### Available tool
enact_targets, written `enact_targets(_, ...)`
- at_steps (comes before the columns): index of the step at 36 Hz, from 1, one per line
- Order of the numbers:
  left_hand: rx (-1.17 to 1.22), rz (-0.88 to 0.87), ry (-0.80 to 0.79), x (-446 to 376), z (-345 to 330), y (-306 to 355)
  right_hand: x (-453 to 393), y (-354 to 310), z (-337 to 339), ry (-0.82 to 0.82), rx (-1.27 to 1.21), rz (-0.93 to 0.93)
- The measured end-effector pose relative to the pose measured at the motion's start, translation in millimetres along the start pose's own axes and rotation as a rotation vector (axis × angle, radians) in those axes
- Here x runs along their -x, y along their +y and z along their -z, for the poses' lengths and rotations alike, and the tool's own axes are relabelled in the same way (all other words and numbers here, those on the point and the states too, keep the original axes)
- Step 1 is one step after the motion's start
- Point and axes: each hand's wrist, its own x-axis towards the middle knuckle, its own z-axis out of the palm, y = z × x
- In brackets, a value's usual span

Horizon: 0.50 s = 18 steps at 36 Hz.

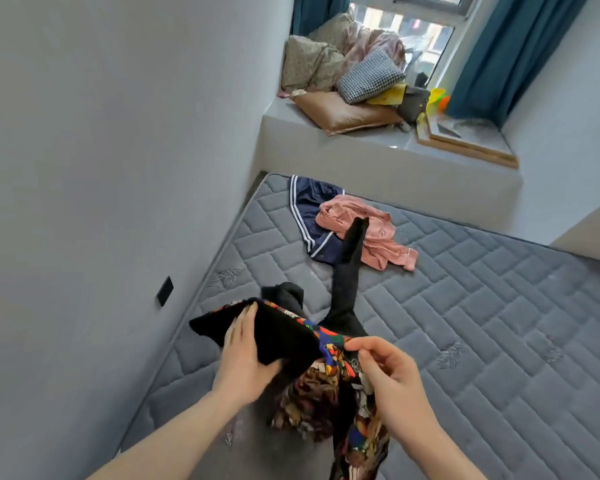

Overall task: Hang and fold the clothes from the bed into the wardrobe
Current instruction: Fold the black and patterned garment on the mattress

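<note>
Soft, light cloth: my left hand (246,355) grips the garment (291,337) edge, right hand (388,372) fingers pinch its printed hem. I judge it limp; better to hold both corners.

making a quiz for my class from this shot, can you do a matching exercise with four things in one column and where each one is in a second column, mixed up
Things
1. patterned garment
2. pink top
3. navy shorts
4. checked cushion

Places
A. on the window ledge, atop a tan cushion
B. on the mattress, partly under the pink top
C. held in both hands, left hand and right hand
D. on the mattress, overlapping the striped shorts

Pairs: 1-C, 2-D, 3-B, 4-A
</note>
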Motion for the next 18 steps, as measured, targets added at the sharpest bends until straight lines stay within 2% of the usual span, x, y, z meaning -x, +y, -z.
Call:
enact_targets(4,-0.102,-0.061,0.014,10.9,49.7,36.7,35.8,-49.2,21.4,0.029,-0.049,0.028)
enact_targets(9,-0.241,-0.226,-0.237,42.3,102.2,76.4,85.1,-105.5,38.0,0.014,-0.094,0.080)
enact_targets(14,-0.122,-0.350,-0.473,99.3,130.3,110.1,134.7,-139.2,48.9,0.029,-0.057,0.082)
enact_targets(16,-0.027,-0.409,-0.622,124.6,135.8,127.9,151.8,-147.1,50.2,0.031,-0.068,0.081)
enact_targets(18,0.096,-0.442,-0.699,147.8,139.4,145.5,168.6,-154.9,50.2,0.016,-0.072,0.085)
